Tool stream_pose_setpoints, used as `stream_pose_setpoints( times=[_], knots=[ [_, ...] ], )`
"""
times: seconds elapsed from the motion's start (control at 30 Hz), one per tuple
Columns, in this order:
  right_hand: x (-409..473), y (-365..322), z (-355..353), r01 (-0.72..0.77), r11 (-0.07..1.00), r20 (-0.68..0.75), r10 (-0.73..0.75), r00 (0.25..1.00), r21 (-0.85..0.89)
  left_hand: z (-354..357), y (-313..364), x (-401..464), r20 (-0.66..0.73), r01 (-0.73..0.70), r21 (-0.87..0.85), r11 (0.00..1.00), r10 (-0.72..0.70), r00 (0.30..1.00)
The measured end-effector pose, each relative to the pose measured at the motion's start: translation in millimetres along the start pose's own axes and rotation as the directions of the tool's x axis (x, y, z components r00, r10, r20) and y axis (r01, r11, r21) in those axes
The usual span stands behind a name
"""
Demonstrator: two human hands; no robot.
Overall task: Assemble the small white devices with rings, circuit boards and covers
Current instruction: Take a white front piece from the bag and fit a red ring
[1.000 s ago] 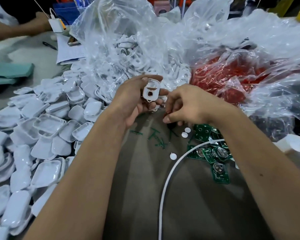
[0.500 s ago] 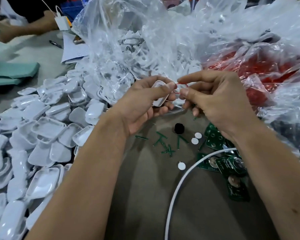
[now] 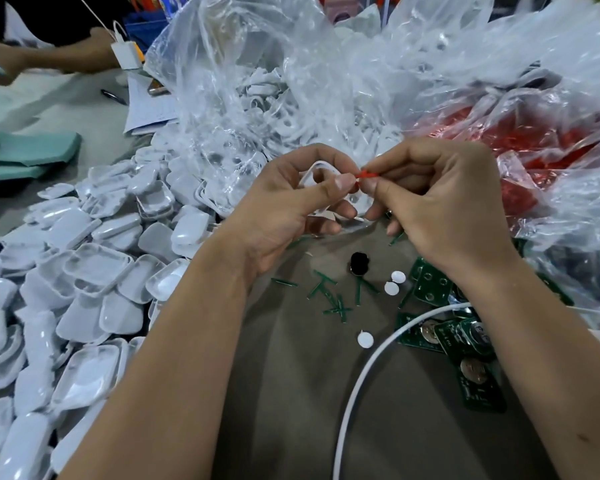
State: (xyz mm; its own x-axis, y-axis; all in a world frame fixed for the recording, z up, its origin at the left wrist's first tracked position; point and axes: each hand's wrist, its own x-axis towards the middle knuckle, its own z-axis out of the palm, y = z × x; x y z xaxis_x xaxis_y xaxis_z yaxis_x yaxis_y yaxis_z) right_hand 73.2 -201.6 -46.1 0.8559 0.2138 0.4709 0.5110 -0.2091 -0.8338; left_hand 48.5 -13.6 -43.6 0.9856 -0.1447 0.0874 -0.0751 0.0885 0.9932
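At the far left, a heap of white covers (image 3: pixel 94 282) was spread over the table (image 3: pixel 326 393), dished sides mostly up. Behind it, a clear plastic bag (image 3: pixel 257 98) of white frames was slumped open.

A second earlier, a white frame (image 3: pixel 317 168) had been held up alone in the left hand (image 3: pixel 284 209), while the right hand (image 3: pixel 440 206) was lowered toward the table with its fingers bunched. Half a second later the right hand had been raised level with the left, a thin red ring pinched at its fingertips. By this moment the red ring (image 3: pixel 367 174) had been brought right against the edge of the frame. From this it was judged that the ring-fitting step was under way and not yet finished; the circuit board and cover were taken to be still to come for this unit.

The left hand was held palm-inward, thumb and forefinger clamped on the frame, the lower fingers curled beneath it. The right hand was set close against it, thumb and forefinger tips closed on the ring, the remaining fingers folded under. The two hands were nearly touching at the fingertips, raised above the table.

Lower right, green circuit boards (image 3: pixel 465 337) with coin cells were piled beside small white discs (image 3: pixel 392 287) and a white cable (image 3: pixel 361 368). Beyond them, a bag of red rings (image 3: pixel 541 143) was lying.
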Motion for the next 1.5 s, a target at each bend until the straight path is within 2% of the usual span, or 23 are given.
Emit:
stream_pose_setpoints(
  times=[0.23,0.43,0.77,0.93,1.17,1.33,1.5],
  knots=[
    [0,-1,0,-0.009,1.0,0.001,0.009,1.0,0.016,-1,-1,2,0.02,-0.063,0.045,0.997,0.062,0.998],
    [2,3,1,-0.106,0.986,0.02,0.104,0.994,0.126,7,-4,5,-0.059,-0.037,-0.032,0.999,0.035,0.998],
    [4,1,-2,-0.225,0.923,0.027,0.228,0.973,0.314,14,-5,7,-0.1,-0.111,0.032,0.993,0.114,0.989],
    [4,1,-4,-0.292,0.869,0.068,0.289,0.955,0.399,16,-4,5,-0.099,-0.093,-0.025,0.995,0.09,0.991],
    [4,-2,-7,-0.407,0.731,0.198,0.359,0.912,0.547,21,-7,8,-0.121,-0.069,-0.137,0.988,0.052,0.991],
    [4,-4,-5,-0.368,0.76,0.096,0.379,0.921,0.535,27,-8,11,-0.169,-0.049,-0.12,0.992,0.029,0.985],
    [5,-4,-10,-0.35,0.757,-0.007,0.423,0.906,0.553,24,-3,11,-0.184,0.01,-0.292,0.956,-0.067,0.981]
  ],
)
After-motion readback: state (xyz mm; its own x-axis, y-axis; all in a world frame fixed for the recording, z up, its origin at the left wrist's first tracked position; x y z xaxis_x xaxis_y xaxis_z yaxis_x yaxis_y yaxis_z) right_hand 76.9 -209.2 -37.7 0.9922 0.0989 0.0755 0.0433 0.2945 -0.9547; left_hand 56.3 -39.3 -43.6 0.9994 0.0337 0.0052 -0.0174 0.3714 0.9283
